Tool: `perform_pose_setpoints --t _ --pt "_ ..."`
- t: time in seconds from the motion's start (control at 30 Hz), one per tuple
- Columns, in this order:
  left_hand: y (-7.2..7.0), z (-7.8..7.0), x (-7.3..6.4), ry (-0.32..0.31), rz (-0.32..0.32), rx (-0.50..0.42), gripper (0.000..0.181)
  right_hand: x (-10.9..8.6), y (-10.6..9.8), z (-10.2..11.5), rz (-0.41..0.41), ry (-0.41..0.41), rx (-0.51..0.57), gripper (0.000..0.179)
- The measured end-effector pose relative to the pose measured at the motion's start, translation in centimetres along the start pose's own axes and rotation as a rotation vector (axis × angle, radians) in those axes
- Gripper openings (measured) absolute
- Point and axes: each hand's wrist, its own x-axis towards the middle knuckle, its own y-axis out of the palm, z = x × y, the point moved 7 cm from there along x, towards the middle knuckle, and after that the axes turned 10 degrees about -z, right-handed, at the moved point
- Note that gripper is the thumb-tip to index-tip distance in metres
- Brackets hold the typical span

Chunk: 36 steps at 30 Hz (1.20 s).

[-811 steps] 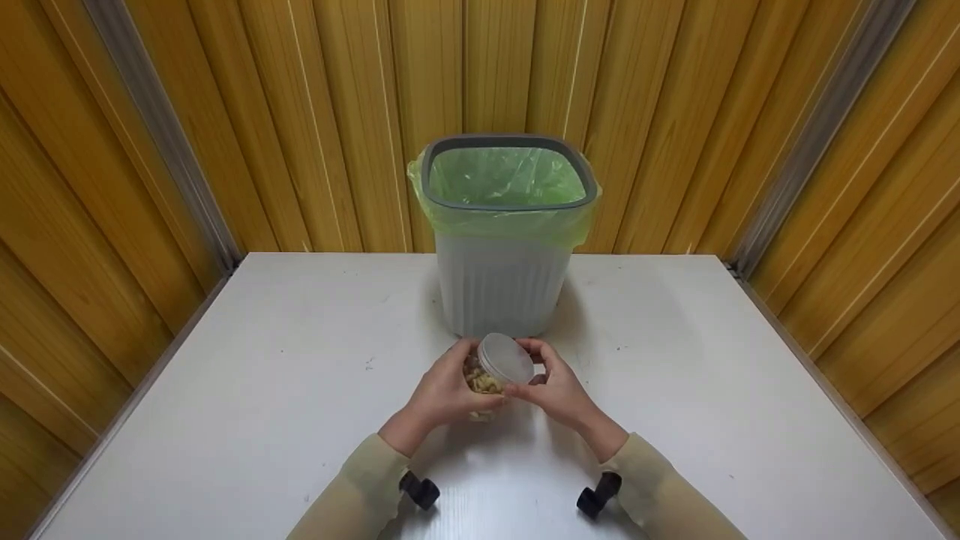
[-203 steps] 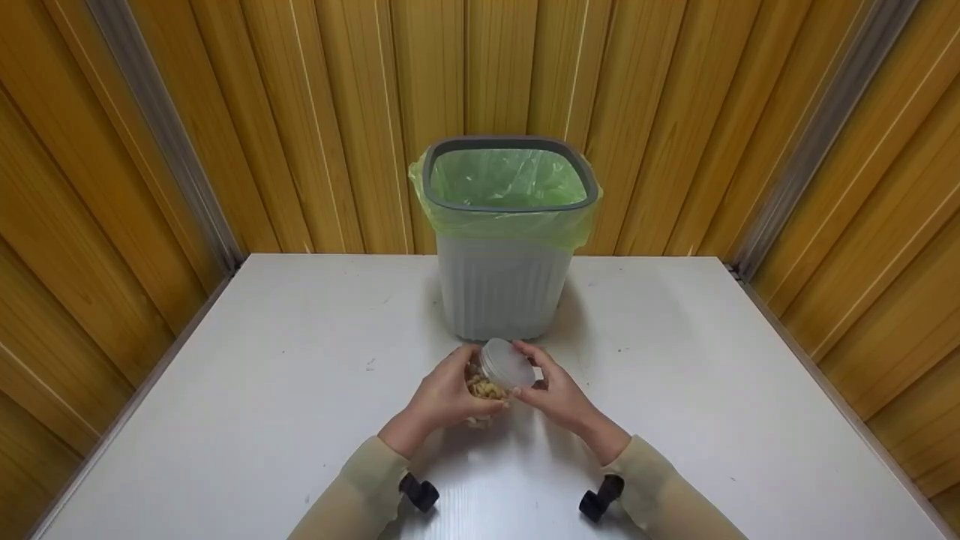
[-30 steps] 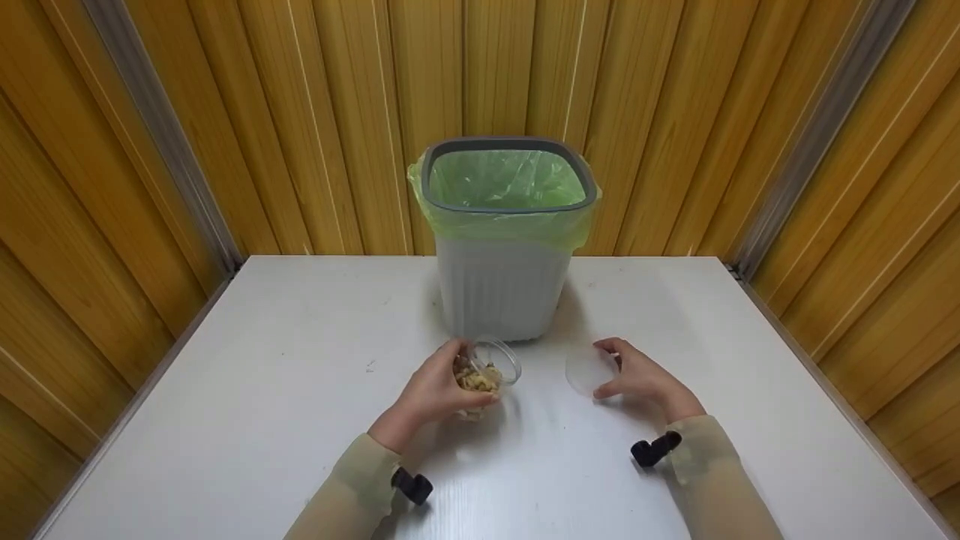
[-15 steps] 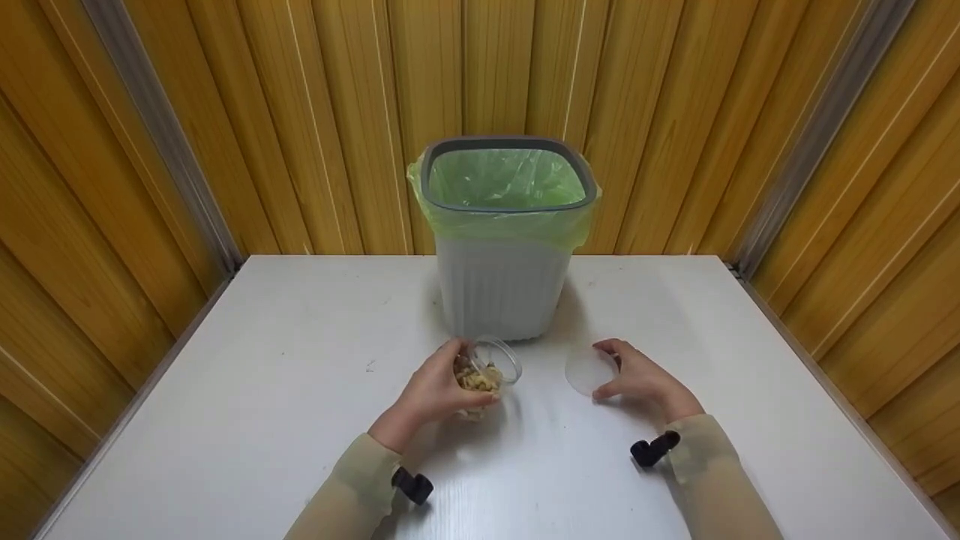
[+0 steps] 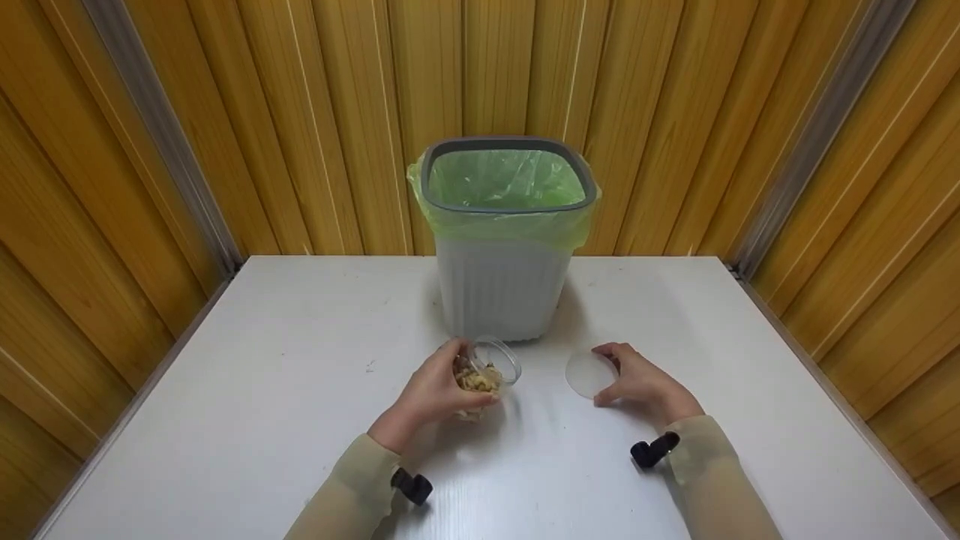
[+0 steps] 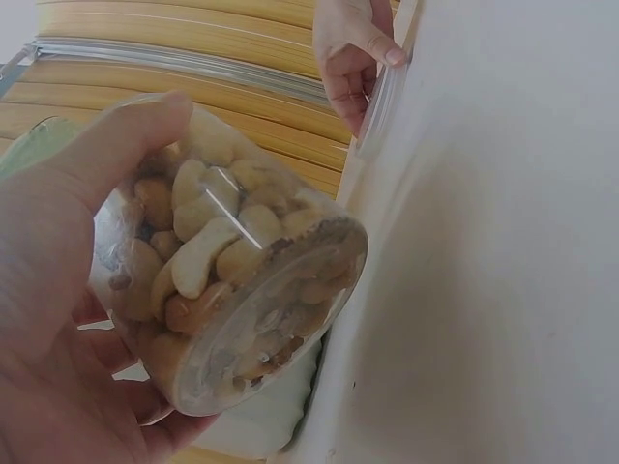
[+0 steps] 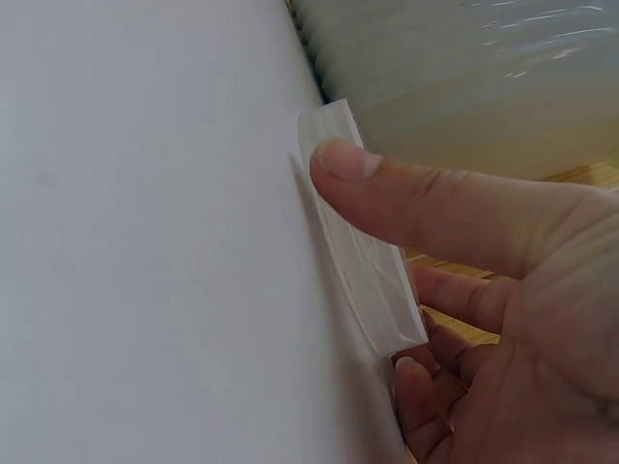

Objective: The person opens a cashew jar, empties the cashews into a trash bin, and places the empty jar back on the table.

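My left hand grips a clear plastic jar of cashews and other nuts, thumb on one side and fingers round the other. The jar is tilted, its uncovered mouth facing right in the head view, and the left wrist view shows its base raised off the table. To the right, my right hand pinches the translucent round lid at its rim. In the right wrist view, the lid lies close along the white tabletop, thumb against its side, fingertips partly hidden behind it.
Behind the hands stands a light grey trash bin with a dark rim and a green liner bag. Both hands are over a white table, bounded by wood-patterned walls at the back and sides.
Seconds ago both hands were together at the jar with the lid against its mouth; the right hand has since carried the lid off to the right. Over the last second it dipped slightly, the lid turning flatter.
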Motion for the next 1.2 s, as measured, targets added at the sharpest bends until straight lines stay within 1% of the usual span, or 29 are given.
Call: perform_pose_setpoints --t 0.07,0.27,0.5,0.77,1.0,1.2 --pt "-0.01 0.01 0.00 -0.003 0.001 -0.005 0.085 -0.01 -0.01 -0.09 0.001 0.013 -0.008 0.092" --pt "0.01 0.08 0.02 -0.008 -0.001 -0.013 0.084 -0.10 -0.12 -0.02 0.007 0.018 -0.010 0.094" --pt "0.05 0.12 0.05 -0.004 -0.004 0.005 0.085 -0.11 -0.08 -0.22 0.014 0.043 0.010 0.098" --pt "-0.02 0.13 -0.03 -0.004 0.009 0.014 0.080 -0.07 -0.31 -0.13 0.021 0.009 -0.013 0.098" --pt "-0.10 0.15 0.02 -0.019 0.014 0.025 0.079 -0.02 -0.31 -0.18 0.030 0.025 0.062 0.094" --pt "-0.11 0.20 0.10 -0.023 0.015 0.022 0.076 -0.08 -0.45 -0.19 0.014 0.046 0.078 0.089"
